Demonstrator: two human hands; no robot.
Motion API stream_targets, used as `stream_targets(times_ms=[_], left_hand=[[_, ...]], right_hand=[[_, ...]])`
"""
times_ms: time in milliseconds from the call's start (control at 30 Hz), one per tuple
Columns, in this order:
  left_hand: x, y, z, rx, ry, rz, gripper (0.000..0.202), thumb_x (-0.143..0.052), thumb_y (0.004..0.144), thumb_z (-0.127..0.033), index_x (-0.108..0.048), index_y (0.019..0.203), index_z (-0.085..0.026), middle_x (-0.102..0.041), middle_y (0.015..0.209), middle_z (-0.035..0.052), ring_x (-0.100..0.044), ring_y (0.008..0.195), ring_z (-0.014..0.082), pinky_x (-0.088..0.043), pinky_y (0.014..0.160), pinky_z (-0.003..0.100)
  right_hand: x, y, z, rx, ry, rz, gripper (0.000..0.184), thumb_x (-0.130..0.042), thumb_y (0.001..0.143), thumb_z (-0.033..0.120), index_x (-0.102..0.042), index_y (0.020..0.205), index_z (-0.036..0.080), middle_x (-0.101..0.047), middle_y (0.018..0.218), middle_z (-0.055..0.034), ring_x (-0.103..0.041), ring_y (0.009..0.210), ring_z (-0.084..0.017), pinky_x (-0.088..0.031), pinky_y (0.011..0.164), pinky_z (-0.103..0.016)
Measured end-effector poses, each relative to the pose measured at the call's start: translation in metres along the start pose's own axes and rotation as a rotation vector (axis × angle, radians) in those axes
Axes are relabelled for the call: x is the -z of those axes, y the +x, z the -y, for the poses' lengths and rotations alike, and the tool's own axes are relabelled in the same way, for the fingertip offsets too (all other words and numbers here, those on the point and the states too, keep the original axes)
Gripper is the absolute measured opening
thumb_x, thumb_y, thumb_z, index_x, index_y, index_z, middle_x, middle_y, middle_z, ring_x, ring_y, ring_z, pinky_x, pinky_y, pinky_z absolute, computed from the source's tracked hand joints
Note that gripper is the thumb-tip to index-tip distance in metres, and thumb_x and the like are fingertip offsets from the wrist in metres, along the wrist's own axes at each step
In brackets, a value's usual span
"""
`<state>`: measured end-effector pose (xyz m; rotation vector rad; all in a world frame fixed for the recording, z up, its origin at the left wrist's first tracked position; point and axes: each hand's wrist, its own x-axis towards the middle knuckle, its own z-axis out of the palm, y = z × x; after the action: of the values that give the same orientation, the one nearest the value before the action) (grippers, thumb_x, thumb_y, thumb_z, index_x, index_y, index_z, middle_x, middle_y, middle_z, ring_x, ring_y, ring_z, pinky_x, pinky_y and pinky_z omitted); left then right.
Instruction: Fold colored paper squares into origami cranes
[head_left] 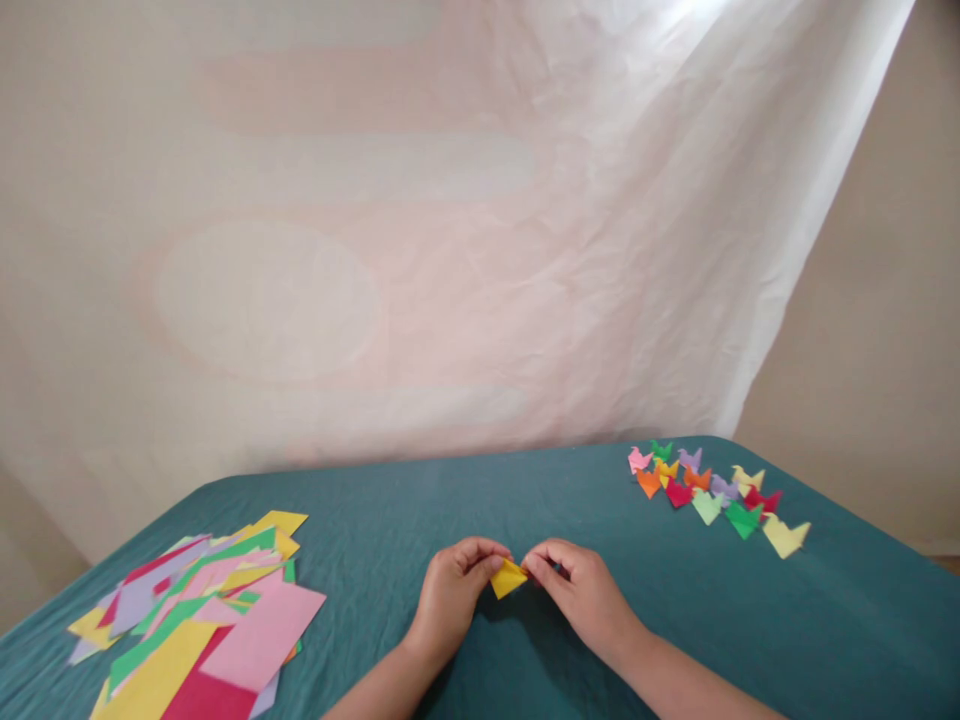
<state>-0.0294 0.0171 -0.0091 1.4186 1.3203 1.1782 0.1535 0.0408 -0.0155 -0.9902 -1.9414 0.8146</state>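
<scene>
Between my two hands, just above the table, is a small folded piece of yellow paper (508,579), its lower part coming to a point. My left hand (455,592) pinches its left side between thumb and fingers. On the other side, my right hand (581,592) has thumb and forefinger closed on its right tip. The fingers cover both ends of the paper, so its full shape is hidden.
A dark green cloth covers the table (390,560). Loose coloured paper sheets (262,635) lie heaped at the left. Several small folded paper birds (707,506) stand grouped at the right. Behind hangs a pale sheet (480,250).
</scene>
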Motion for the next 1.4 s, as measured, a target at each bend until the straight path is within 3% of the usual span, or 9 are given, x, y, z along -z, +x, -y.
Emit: stream_targets(times_ms=[233,433,733,900,1133,1200,1300,1400], left_hand=[[-0.004,-0.003,-0.005,-0.009,0.064,0.009,0.018,-0.056,0.077,-0.027,-0.07,0.081,-0.016,-0.07,0.075,0.0031,-0.062,0.073,0.0181,-0.045,0.07,0.025],[-0.009,-0.01,-0.009,-0.071,0.229,-0.023,0.019,-0.053,0.08,-0.027,-0.071,0.078,-0.019,-0.069,0.074,0.0013,-0.062,0.071,0.0176,-0.045,0.066,0.023],[-0.005,-0.013,-0.013,-0.246,0.503,-0.03,0.014,-0.054,0.079,-0.021,-0.066,0.072,-0.021,-0.065,0.073,0.0018,-0.058,0.073,0.0174,-0.039,0.067,0.024],[0.001,-0.009,-0.012,-0.317,0.548,-0.057,0.014,-0.054,0.079,-0.017,-0.064,0.069,-0.019,-0.061,0.072,0.0021,-0.056,0.072,0.0165,-0.04,0.067,0.025],[0.002,-0.012,-0.021,-0.457,0.66,0.047,0.018,-0.05,0.083,-0.018,-0.065,0.074,-0.02,-0.063,0.078,0.0055,-0.055,0.08,0.0189,-0.041,0.074,0.028],[0.003,-0.011,-0.021,-0.406,0.603,0.005,0.017,-0.052,0.082,-0.018,-0.065,0.072,-0.019,-0.063,0.076,0.0051,-0.055,0.076,0.0184,-0.041,0.072,0.027],[0.007,-0.004,-0.015,-0.169,0.391,-0.135,0.013,-0.059,0.077,-0.024,-0.066,0.068,-0.017,-0.064,0.07,0.004,-0.057,0.067,0.0172,-0.041,0.064,0.025],[0.011,0.003,-0.005,0.02,0.108,-0.158,0.023,-0.066,0.071,-0.037,-0.066,0.066,-0.014,-0.065,0.065,0.004,-0.057,0.062,0.0162,-0.042,0.061,0.024]], right_hand=[[0.0,0.001,-0.001,0.04,-0.004,0.05,0.025,-0.05,0.089,0.028,-0.068,0.074,0.019,-0.064,0.073,-0.001,-0.059,0.069,-0.014,-0.041,0.064,-0.023],[-0.009,-0.005,0.001,0.096,-0.136,-0.019,0.012,-0.057,0.084,0.022,-0.062,0.073,0.02,-0.061,0.075,-0.0003,-0.057,0.075,-0.015,-0.04,0.069,-0.024],[-0.008,-0.007,0.003,0.189,-0.277,0.014,0.015,-0.049,0.088,0.02,-0.059,0.077,0.02,-0.059,0.076,-0.003,-0.055,0.073,-0.016,-0.041,0.068,-0.026],[-0.006,-0.005,0.003,0.189,-0.285,0.002,0.015,-0.049,0.088,0.021,-0.06,0.078,0.021,-0.06,0.077,-0.0032,-0.055,0.074,-0.017,-0.042,0.069,-0.027],[-0.007,-0.005,-0.001,0.183,-0.233,-0.009,0.017,-0.048,0.089,0.024,-0.06,0.079,0.021,-0.061,0.078,-0.003,-0.056,0.074,-0.017,-0.042,0.069,-0.026],[-0.006,-0.004,-0.001,0.145,-0.171,-0.058,0.019,-0.045,0.091,0.026,-0.06,0.08,0.021,-0.061,0.078,-0.0028,-0.056,0.073,-0.016,-0.042,0.068,-0.026],[-0.003,-0.002,0.0,0.059,-0.073,-0.118,0.023,-0.042,0.092,0.031,-0.06,0.084,0.02,-0.062,0.079,-0.0028,-0.057,0.071,-0.015,-0.042,0.064,-0.025],[-0.001,-0.002,0.002,0.005,-0.013,-0.076,0.022,-0.046,0.09,0.034,-0.062,0.085,0.02,-0.064,0.079,-0.0023,-0.058,0.071,-0.016,-0.042,0.062,-0.024]])
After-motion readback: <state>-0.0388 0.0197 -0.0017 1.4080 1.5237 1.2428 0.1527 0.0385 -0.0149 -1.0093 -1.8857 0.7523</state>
